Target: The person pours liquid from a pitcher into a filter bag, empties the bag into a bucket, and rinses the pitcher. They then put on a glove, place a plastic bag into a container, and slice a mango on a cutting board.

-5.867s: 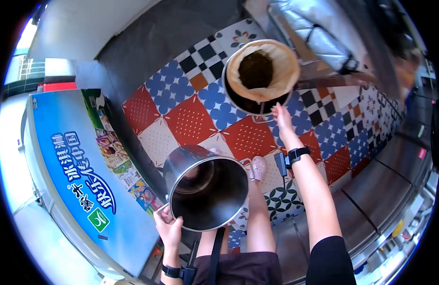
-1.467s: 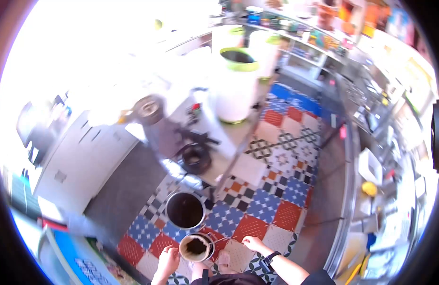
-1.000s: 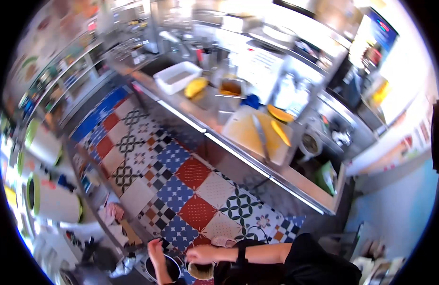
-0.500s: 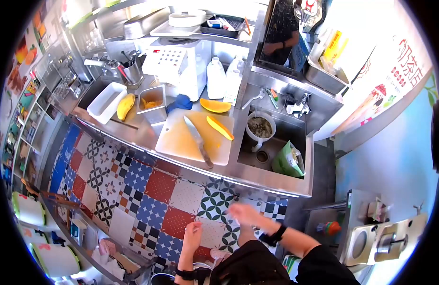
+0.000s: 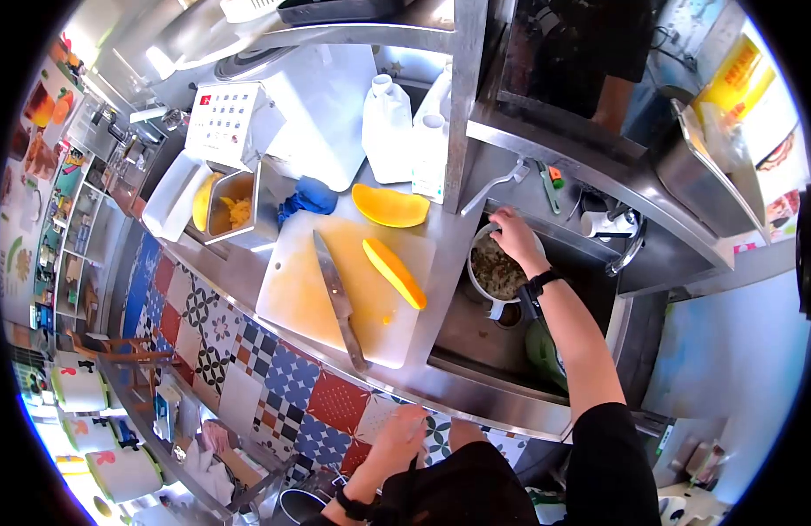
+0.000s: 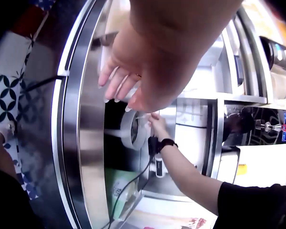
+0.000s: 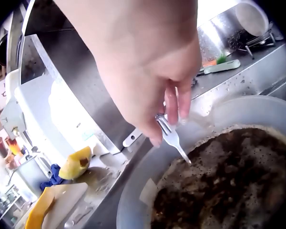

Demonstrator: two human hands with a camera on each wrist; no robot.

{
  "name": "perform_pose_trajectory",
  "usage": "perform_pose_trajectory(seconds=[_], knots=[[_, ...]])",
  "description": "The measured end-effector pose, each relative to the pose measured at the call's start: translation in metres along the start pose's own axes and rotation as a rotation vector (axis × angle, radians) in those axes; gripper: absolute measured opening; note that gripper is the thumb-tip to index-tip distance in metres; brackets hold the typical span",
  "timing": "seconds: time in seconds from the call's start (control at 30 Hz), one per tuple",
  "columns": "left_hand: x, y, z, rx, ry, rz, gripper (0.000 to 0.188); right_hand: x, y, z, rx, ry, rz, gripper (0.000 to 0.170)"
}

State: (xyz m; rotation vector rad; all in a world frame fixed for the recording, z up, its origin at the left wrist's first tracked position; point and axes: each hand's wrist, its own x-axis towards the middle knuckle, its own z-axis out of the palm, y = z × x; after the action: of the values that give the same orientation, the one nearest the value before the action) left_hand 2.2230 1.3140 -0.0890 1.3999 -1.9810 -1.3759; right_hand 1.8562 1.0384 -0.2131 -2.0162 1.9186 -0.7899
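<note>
My right hand (image 5: 518, 241) reaches into the sink (image 5: 462, 342), its fingers over the far rim of a white plastic jug (image 5: 496, 302). Dark brown wet bits in liquid (image 7: 229, 176) fill much of the jug. In the right wrist view, thumb and fingers pinch the slotted, fork-like end of a small silver utensil (image 7: 174, 140); its thin end points down over the dark contents. My left hand (image 5: 397, 443) hangs in front of the counter, fingers loose and holding nothing. The left wrist view shows those fingers (image 6: 119, 86) relaxed, apart from the jug.
A knife (image 5: 335, 298) and a mango slice (image 5: 394, 273) lie on the cutting board (image 5: 291, 254). Another mango piece (image 5: 390, 206) sits behind it. A green bag (image 5: 544, 351) stands in the sink, under my right forearm. A metal pot (image 5: 302, 507) is on the floor.
Earlier my left hand held a metal pot and my right was near a pot with a cloth filter. I have turned to the counter, and my right hand has reached the jug.
</note>
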Motion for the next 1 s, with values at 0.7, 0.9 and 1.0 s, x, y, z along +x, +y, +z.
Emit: perform_pose_trajectory(seconds=[0.7,0.9,1.0], knots=[[0.111,-0.014,0.052,-0.393,-0.155,-0.003,0.022,-0.043,-0.078,-0.103,0.036,0.126,-0.053,0.016],[0.125,-0.017,0.039,-0.451,-0.13,-0.109,0.021,-0.105,-0.133,-0.204,0.013,0.366,-0.084,0.009],[0.133,-0.016,0.038,-0.462,-0.139,-0.12,0.021,-0.139,-0.154,-0.235,-0.046,0.412,-0.105,0.011]])
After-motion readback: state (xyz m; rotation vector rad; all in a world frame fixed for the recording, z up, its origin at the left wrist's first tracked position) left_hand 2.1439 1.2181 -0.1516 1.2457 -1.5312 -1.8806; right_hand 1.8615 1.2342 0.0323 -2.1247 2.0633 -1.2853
